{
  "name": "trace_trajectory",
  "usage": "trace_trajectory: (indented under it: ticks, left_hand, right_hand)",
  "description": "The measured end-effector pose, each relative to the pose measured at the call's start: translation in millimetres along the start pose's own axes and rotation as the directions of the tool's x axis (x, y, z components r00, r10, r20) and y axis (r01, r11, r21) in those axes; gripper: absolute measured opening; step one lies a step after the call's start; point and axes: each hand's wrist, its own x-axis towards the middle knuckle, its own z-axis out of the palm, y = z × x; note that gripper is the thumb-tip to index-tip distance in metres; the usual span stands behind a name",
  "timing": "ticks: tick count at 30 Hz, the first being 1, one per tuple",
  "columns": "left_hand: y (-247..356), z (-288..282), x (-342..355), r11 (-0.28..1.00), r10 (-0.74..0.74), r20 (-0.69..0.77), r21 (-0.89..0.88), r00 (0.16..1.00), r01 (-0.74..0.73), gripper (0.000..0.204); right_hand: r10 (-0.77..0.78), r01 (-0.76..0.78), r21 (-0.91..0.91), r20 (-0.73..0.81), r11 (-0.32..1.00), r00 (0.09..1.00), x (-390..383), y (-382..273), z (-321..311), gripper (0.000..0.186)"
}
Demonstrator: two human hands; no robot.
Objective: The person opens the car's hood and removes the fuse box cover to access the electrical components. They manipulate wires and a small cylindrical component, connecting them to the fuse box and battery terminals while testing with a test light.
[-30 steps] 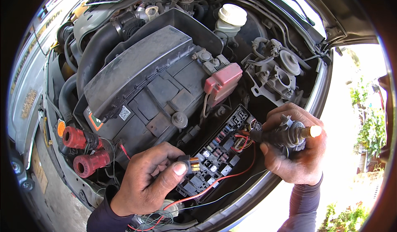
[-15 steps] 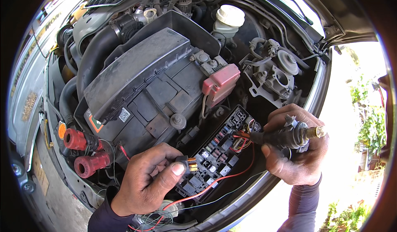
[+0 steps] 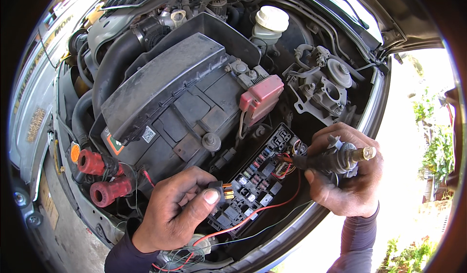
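Note:
My left hand (image 3: 170, 212) pinches a small black relay (image 3: 219, 187) between thumb and fingers, its copper-coloured prongs pointing right over the near-left part of the fuse box (image 3: 251, 197). In the fuse box stand rows of coloured fuses and grey blocks. My right hand (image 3: 357, 188) grips a black cylindrical device (image 3: 333, 162) with a brass-coloured end. The device's narrow end points left, close to a bundle of coloured wires (image 3: 284, 168) at the right side of the fuse box. An orange-red wire (image 3: 265, 208) loops between the hands, across the box.
A car battery (image 3: 194, 105) lies behind the fuse box, with a red terminal cover (image 3: 262, 95). Two red clamp-like handles (image 3: 109, 192) sit at the left. A thin green wire (image 3: 272, 227) runs along the front. The car's painted edge (image 3: 374, 107) borders the right side.
The hands and the things they hold have shifted only slightly; the right hand and its device sit a little further left. Both grips are the same.

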Motion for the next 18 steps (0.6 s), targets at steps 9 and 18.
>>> trace_trajectory:
  ticks: [9, 18]
  left_hand:
    - [12.3, 2.0, 0.0, 0.997, 0.062, -0.053, -0.031, 0.997, -0.064, 0.037]
    - [32.5, -11.4, 3.7, 0.989, 0.139, -0.032, 0.054, 0.99, -0.137, 0.045]
  right_hand:
    - [-0.011, 0.011, -0.006, 0.005, 1.0, 1.0, 0.8, -6.9, -0.6, 0.028]
    - [-0.058, 0.056, 0.039, 0.059, 0.998, 0.997, -0.9, -4.2, -6.8, 0.028]
